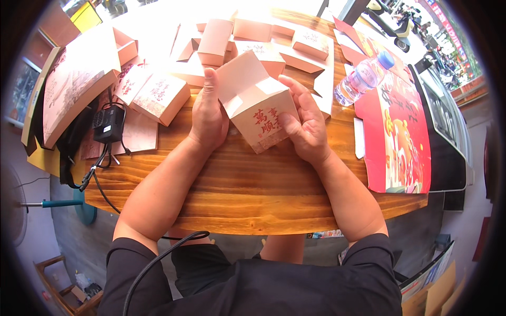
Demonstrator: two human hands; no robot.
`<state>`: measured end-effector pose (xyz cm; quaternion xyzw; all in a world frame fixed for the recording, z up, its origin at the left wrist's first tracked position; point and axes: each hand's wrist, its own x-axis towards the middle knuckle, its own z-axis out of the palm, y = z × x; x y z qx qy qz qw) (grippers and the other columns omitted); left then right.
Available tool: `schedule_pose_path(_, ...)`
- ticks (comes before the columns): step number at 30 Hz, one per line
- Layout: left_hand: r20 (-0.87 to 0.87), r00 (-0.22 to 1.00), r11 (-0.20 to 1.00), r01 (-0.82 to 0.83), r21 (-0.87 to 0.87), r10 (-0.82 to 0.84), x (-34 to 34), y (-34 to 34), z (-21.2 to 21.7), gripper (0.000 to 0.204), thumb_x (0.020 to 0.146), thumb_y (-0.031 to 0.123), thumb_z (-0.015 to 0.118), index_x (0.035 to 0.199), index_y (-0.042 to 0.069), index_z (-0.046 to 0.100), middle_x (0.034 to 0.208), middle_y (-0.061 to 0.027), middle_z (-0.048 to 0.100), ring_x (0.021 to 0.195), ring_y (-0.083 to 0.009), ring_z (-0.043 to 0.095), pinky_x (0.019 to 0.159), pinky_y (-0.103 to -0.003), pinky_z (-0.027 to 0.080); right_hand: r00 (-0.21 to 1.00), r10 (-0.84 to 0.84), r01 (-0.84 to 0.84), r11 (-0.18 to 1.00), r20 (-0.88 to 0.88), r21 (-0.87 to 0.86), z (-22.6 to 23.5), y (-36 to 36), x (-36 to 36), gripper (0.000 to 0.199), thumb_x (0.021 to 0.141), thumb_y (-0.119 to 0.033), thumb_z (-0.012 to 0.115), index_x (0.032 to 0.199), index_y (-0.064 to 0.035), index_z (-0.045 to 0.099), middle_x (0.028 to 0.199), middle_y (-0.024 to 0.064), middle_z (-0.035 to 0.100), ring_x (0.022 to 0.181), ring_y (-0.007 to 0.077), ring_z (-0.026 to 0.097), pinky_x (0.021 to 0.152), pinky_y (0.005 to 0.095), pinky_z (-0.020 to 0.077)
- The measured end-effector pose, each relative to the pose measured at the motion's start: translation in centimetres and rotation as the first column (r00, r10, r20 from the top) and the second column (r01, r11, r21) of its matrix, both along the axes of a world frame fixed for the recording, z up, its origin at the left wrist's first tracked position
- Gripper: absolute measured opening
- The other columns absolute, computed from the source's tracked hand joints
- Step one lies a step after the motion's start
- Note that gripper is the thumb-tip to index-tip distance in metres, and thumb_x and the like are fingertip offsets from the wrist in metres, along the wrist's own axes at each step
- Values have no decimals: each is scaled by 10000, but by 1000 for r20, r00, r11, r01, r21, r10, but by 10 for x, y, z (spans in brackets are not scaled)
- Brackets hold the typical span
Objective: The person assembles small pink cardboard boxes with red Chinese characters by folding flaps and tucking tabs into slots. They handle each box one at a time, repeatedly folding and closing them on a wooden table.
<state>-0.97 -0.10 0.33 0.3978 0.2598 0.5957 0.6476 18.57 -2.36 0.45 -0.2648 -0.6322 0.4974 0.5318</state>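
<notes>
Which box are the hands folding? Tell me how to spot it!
Look at the wooden table. Between the left hand and right hand is a pale pink box. Unlike the closed boxes behind, its flaps stand open and it is held up.

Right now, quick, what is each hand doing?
Left hand: closed on the left side of the pink paper box, thumb up along its open flap.
Right hand: closed on the same box's right side, thumb on its front.

The box's (261, 108) near sides are covered by both hands (208, 113); the far boxes (253, 26) are washed out by glare.
</notes>
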Motion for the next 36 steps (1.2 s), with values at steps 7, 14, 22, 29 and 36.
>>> schedule_pose_path(7, -110, 993, 986, 63, 154, -46, 2, -12, -3, 662, 867, 278, 752, 1367, -27, 443, 1247, -106, 583, 1164, -174, 543, 983, -341, 455, 996, -76, 75, 997, -45, -32, 0, 2, 3, 689, 891, -197, 738, 1439, -27, 356, 1297, 97, 522, 1119, 157, 551, 972, 314, 469)
schedule_pose_path(14, -114, 983, 975, -121, 185, 143, 3, -10, 7, 659, 790, 272, 839, 1289, -24, 526, 1178, -83, 620, 1075, -159, 585, 926, -310, 488, 991, 69, -87, 983, -114, -162, 6, 0, -5, 807, 840, -73, 772, 1469, -17, 271, 1321, 78, 485, 1212, 175, 516, 1014, 320, 470)
schedule_pose_path(22, -181, 978, 977, -62, 205, 100, 0, -10, 7, 954, 710, 483, 859, 1383, -22, 408, 1282, -108, 544, 1190, -204, 528, 993, -360, 450, 986, 57, -106, 940, -157, -325, 10, 5, -1, 661, 868, -109, 751, 1383, -11, 348, 1222, 100, 581, 1143, 188, 592, 935, 311, 518)
schedule_pose_path(29, 36, 999, 982, -17, 189, 10, 2, -13, 4, 797, 794, 254, 812, 1412, -3, 378, 1334, -113, 518, 1249, -222, 494, 1064, -377, 385, 999, 8, -20, 944, -38, -329, 6, 2, 7, 641, 830, -213, 804, 1286, 1, 407, 1132, 118, 633, 1028, 160, 630, 838, 298, 551)
schedule_pose_path(36, -14, 998, 970, -50, 236, 54, 0, -10, 6, 818, 809, 307, 804, 1423, -2, 361, 1375, -115, 499, 1293, -236, 460, 1099, -398, 342, 991, -104, 90, 984, -85, -157, 3, 3, -1, 556, 846, -280, 790, 1214, 5, 485, 1084, 82, 633, 973, 108, 598, 834, 259, 513)
